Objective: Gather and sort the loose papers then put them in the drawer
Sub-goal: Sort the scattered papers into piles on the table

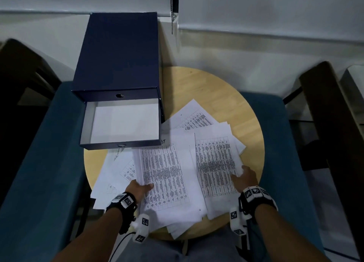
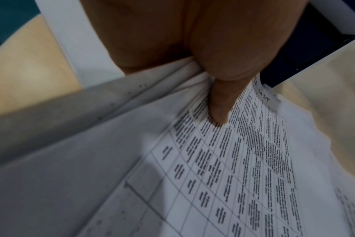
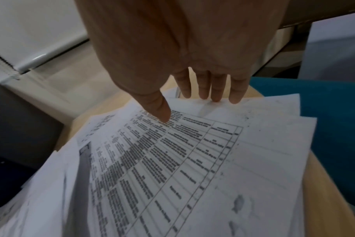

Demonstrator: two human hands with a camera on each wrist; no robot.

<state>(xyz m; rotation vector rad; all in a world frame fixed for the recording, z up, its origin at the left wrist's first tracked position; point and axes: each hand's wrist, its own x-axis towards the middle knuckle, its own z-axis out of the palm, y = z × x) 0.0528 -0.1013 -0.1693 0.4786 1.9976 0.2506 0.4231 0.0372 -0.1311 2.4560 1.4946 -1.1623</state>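
Papers (image 1: 169, 169) sprawl across the tabletop (image 1: 212, 88), drawer (image 1: 122, 122) open at 10 o'clock. Left hand (image 1: 137, 190) seemingly pinches one sheaf; right hand (image 1: 246, 178) presses flat. Square edges before lifting.

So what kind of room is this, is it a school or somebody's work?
Probably an office or waiting corner, though I can't be sure. Printed table sheets lie spread over a small round wooden table, a dark blue file box has its drawer open, and teal chairs stand beside it.
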